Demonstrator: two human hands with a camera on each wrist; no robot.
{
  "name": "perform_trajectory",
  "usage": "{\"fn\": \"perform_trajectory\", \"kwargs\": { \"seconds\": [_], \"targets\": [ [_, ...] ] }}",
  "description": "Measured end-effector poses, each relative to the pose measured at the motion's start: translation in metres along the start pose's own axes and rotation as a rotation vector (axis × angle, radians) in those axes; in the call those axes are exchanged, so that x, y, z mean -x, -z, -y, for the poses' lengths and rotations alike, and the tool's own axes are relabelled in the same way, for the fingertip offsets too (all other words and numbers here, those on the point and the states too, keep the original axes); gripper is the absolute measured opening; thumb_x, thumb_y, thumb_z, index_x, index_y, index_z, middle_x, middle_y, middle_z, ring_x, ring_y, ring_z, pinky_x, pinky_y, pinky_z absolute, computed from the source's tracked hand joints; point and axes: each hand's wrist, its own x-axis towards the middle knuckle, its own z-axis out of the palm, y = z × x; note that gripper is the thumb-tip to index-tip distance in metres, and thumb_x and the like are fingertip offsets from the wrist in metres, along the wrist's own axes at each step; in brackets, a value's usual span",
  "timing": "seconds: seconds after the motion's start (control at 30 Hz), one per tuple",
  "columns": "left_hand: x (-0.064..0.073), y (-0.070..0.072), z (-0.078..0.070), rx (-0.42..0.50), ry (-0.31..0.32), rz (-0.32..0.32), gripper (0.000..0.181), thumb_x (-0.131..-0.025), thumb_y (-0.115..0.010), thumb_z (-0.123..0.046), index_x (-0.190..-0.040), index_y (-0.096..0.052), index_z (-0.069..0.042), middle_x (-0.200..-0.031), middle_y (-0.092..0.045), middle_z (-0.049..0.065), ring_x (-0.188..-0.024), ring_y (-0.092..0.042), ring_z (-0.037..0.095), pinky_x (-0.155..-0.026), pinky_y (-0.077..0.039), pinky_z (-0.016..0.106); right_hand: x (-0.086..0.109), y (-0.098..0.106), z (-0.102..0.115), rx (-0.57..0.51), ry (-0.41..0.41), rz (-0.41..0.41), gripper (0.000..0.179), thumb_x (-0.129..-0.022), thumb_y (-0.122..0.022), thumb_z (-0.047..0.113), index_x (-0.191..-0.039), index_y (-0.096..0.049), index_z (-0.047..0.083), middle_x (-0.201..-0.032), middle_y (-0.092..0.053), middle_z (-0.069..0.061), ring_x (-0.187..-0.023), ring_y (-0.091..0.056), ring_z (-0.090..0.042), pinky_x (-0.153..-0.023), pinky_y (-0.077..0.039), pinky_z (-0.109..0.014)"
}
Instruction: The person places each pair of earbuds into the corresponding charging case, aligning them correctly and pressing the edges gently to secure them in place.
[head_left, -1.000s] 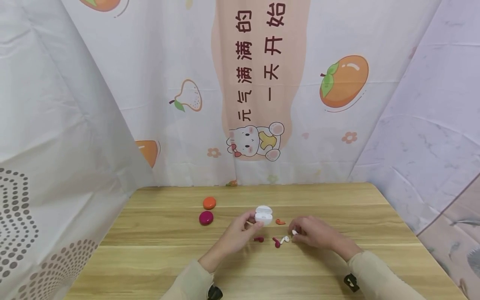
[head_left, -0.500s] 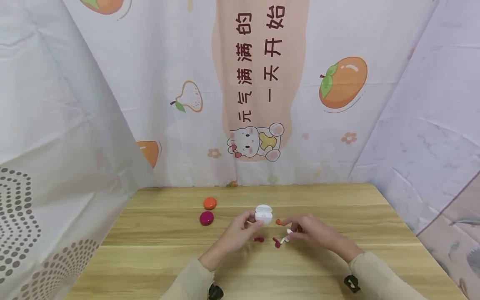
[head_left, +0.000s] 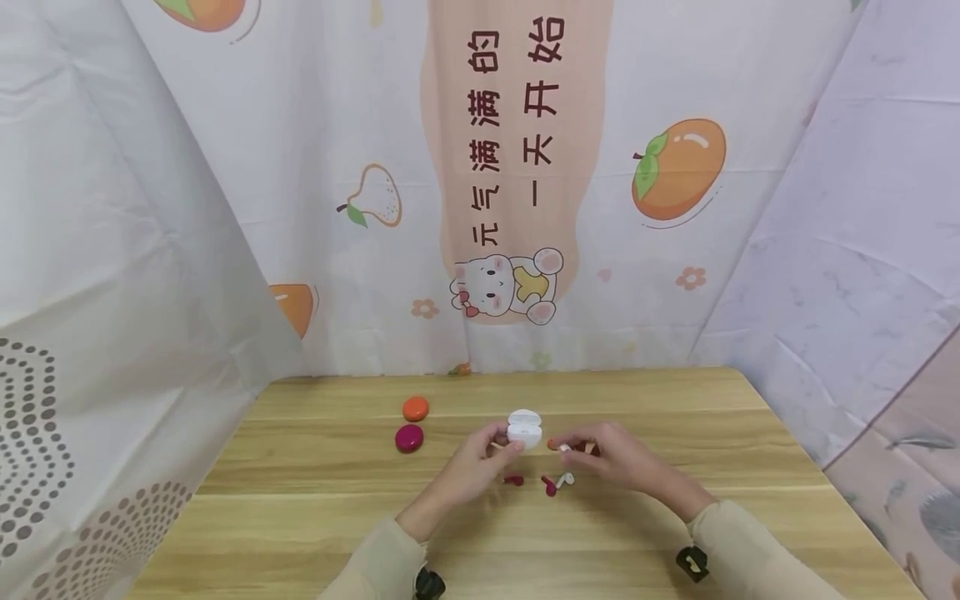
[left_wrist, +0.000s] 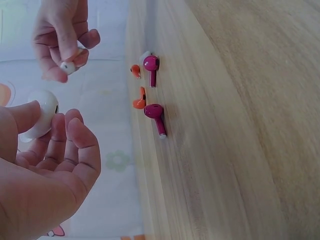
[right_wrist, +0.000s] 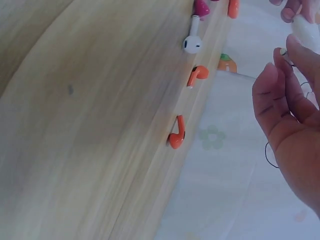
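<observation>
My left hand [head_left: 474, 465] holds a white earbud case [head_left: 524, 433] up over the table, its lid raised in the head view. In the left wrist view, the thumb presses on the case's round shell. Just right of the case, my right hand [head_left: 617, 457] pinches a white earbud [left_wrist: 68, 67] between thumb and fingertips. A second white earbud [right_wrist: 192, 44] lies on the table below that hand. Beside it is a magenta earbud [head_left: 551, 486], with another magenta earbud [head_left: 513, 481] farther left. Two orange earbuds lie near the right hand, one orange earbud [right_wrist: 200, 73] by the other orange earbud [right_wrist: 176, 139].
On the wooden table [head_left: 315, 500], left of the hands, sit a closed orange case [head_left: 416, 408] and a closed magenta case [head_left: 409, 438]. A printed curtain [head_left: 360, 275] hangs behind the table's far edge.
My right hand has lifted the white earbud from the table and carried it left, close to the white case. The left hand stays in place with the case.
</observation>
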Motion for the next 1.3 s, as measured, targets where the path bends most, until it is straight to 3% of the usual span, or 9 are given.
{"fn": "perform_trajectory", "kwargs": {
  "seconds": [0.3, 0.53, 0.77, 0.9, 1.0, 1.13, 1.3],
  "targets": [
    [0.0, 0.0, 0.003, -0.004, -0.006, -0.015, 0.03, -0.103, -0.062, -0.022, -0.125, -0.061, -0.002, -0.101, -0.061, 0.004, -0.082, -0.063, 0.025, -0.069, -0.057, 0.041, -0.005, 0.001, 0.007, -0.045, 0.041, -0.032, 0.02, -0.101, -0.065, 0.012, -0.119, -0.073, 0.009, -0.096, -0.072, 0.009, -0.081, -0.064, -0.006, -0.065, -0.057, -0.031],
    [0.001, 0.0, 0.002, 0.007, 0.001, -0.01, 0.03, -0.103, -0.062, -0.023, -0.125, -0.061, -0.002, -0.102, -0.061, 0.004, -0.081, -0.062, 0.025, -0.067, -0.057, 0.041, -0.005, 0.002, 0.01, -0.109, -0.053, -0.027, 0.022, -0.1, -0.067, 0.019, -0.118, -0.073, 0.006, -0.097, -0.074, 0.0, -0.084, -0.066, -0.008, -0.07, -0.058, -0.033],
    [-0.001, -0.001, 0.0, -0.006, 0.01, 0.006, 0.031, -0.103, -0.062, -0.027, -0.124, -0.061, -0.003, -0.102, -0.061, 0.005, -0.086, -0.064, 0.033, -0.072, -0.057, 0.046, -0.006, 0.007, 0.014, -0.198, -0.132, -0.125, 0.029, -0.1, -0.068, 0.021, -0.124, -0.071, 0.004, -0.109, -0.074, -0.007, -0.09, -0.071, -0.023, -0.071, -0.058, -0.033],
    [0.0, 0.001, 0.001, -0.011, 0.004, 0.006, 0.031, -0.103, -0.062, -0.026, -0.124, -0.06, -0.003, -0.102, -0.061, 0.005, -0.088, -0.064, 0.037, -0.073, -0.057, 0.048, -0.009, 0.009, 0.017, -0.219, -0.157, -0.162, 0.028, -0.099, -0.069, 0.022, -0.123, -0.071, 0.008, -0.115, -0.073, -0.008, -0.089, -0.071, -0.02, -0.067, -0.058, -0.033],
    [-0.001, 0.001, 0.003, -0.012, -0.004, 0.012, 0.03, -0.104, -0.061, -0.026, -0.123, -0.06, -0.003, -0.102, -0.061, 0.004, -0.088, -0.064, 0.038, -0.073, -0.057, 0.047, -0.011, 0.01, 0.018, -0.243, -0.154, -0.177, 0.025, -0.097, -0.071, 0.02, -0.119, -0.072, 0.008, -0.106, -0.074, -0.007, -0.085, -0.07, -0.016, -0.065, -0.058, -0.033],
    [0.001, 0.001, 0.003, 0.0, -0.004, 0.017, 0.028, -0.104, -0.062, -0.024, -0.121, -0.061, -0.003, -0.101, -0.061, 0.004, -0.084, -0.063, 0.033, -0.069, -0.057, 0.042, -0.01, 0.008, 0.016, -0.282, -0.128, -0.184, 0.019, -0.095, -0.074, 0.016, -0.11, -0.071, 0.005, -0.091, -0.073, -0.004, -0.081, -0.07, -0.022, -0.066, -0.058, -0.034],
    [0.001, 0.0, 0.001, 0.013, -0.013, 0.015, 0.029, -0.104, -0.061, -0.024, -0.123, -0.061, -0.002, -0.101, -0.06, 0.005, -0.081, -0.061, 0.025, -0.067, -0.055, 0.035, -0.01, 0.008, 0.016, -0.299, -0.117, -0.2, 0.017, -0.093, -0.075, 0.011, -0.106, -0.068, 0.001, -0.088, -0.07, -0.005, -0.079, -0.068, -0.02, -0.064, -0.057, -0.029]
  ]
}}
